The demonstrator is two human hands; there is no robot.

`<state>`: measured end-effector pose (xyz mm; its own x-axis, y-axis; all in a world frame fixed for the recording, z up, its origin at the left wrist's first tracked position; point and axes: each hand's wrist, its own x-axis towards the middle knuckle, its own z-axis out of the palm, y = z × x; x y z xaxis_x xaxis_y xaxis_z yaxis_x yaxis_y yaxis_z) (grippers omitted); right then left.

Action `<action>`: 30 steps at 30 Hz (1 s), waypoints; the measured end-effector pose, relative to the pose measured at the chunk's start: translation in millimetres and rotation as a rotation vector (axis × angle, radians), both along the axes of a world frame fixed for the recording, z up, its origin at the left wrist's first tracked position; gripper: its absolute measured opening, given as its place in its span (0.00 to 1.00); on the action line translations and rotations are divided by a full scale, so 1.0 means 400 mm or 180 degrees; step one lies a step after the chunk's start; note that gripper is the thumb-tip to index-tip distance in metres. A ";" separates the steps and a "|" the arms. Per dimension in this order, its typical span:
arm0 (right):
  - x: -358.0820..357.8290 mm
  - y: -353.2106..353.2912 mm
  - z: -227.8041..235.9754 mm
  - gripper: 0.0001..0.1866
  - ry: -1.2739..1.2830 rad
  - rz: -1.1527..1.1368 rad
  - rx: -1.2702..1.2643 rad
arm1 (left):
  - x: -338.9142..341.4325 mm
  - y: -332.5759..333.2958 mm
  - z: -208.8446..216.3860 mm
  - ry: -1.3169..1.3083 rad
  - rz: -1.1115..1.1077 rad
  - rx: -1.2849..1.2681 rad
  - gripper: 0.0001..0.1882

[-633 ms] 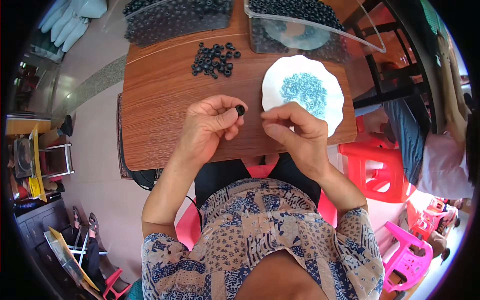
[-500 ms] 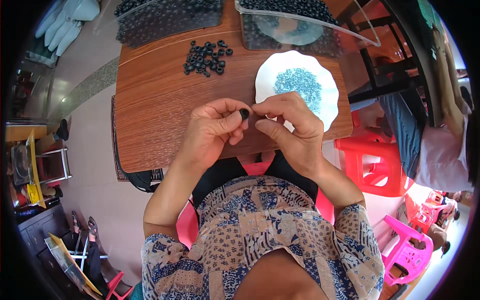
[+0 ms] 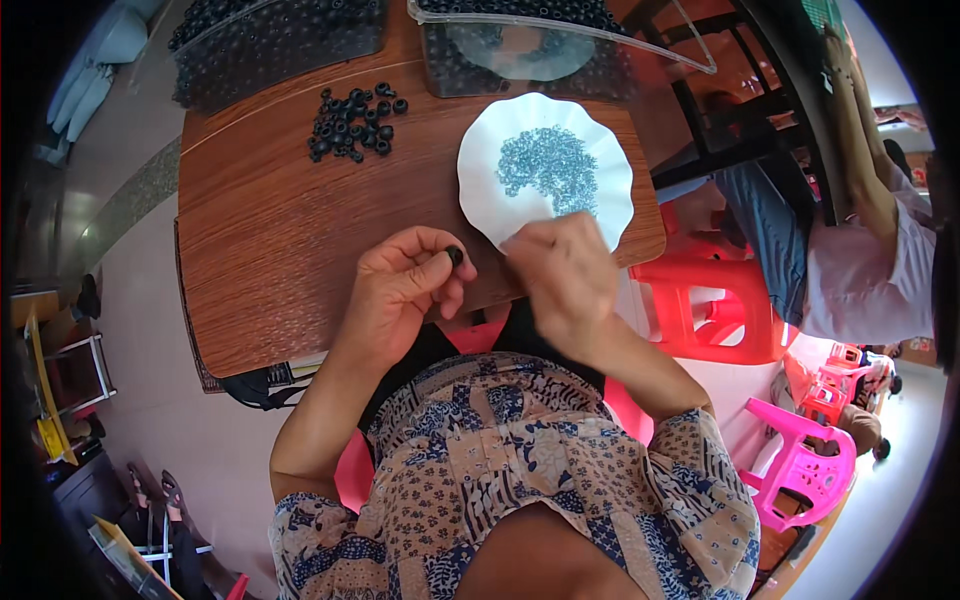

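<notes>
My left hand [image 3: 400, 295] is over the table's near edge, closed, with a small round black part [image 3: 455, 256] pinched between thumb and forefinger. The part is dark and hollow-looking, perhaps rubber. My right hand [image 3: 570, 285] is at the near rim of a white scalloped plate [image 3: 474, 190], blurred by motion; its fingers are too smeared to show whether they hold anything. On the plate lies a spread of tiny clear bluish pieces [image 3: 550, 163]. Farther left on the table sits a loose pile of similar black parts [image 3: 350, 124].
Two clear plastic bins, left [image 3: 290, 50] and right [image 3: 520, 60], hold many black parts at the back of the wooden table [image 3: 260, 230]. A red stool [image 3: 715, 310] stands to the right, near a seated person [image 3: 850, 270]. A pink chair [image 3: 805, 465] is behind that.
My right hand has moved away from the black part, down and apart from my left hand. The left hand still pinches the part. The whole view has shifted, so the table appears farther left.
</notes>
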<state>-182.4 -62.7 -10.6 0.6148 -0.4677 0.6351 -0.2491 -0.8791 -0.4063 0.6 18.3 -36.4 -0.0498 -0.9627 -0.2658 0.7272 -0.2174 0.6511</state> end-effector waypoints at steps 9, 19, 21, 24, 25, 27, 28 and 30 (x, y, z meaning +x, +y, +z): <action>0.020 -0.114 -0.011 0.11 0.0876 -0.0757 0.0038 | 0.010 -0.011 -0.030 0.0317 0.0087 -0.0347 0.08; 0.030 -0.125 -0.005 0.10 0.1030 -0.0652 0.0084 | 0.017 -0.006 -0.048 0.0459 0.0018 -0.0523 0.08; 0.036 -0.130 -0.006 0.09 0.1012 -0.0629 0.0015 | 0.018 -0.007 -0.051 0.0484 -0.0009 -0.0549 0.08; 0.036 -0.133 -0.002 0.09 0.1103 -0.0637 -0.0058 | 0.018 -0.007 -0.054 0.0489 0.0013 -0.0613 0.08; 0.032 -0.131 -0.001 0.09 0.1065 -0.0592 0.0032 | 0.017 -0.006 -0.054 0.0495 0.0020 -0.0610 0.08; 0.028 -0.125 -0.004 0.09 0.1034 -0.0541 0.0121 | 0.015 -0.006 -0.053 0.0506 0.0047 -0.0561 0.08; 0.029 -0.121 -0.009 0.09 0.1057 -0.0530 0.0177 | 0.015 -0.005 -0.055 0.0511 0.0055 -0.0560 0.08; 0.032 -0.114 -0.016 0.09 0.1083 -0.0530 0.0230 | 0.017 -0.006 -0.057 0.0461 0.0038 -0.0628 0.08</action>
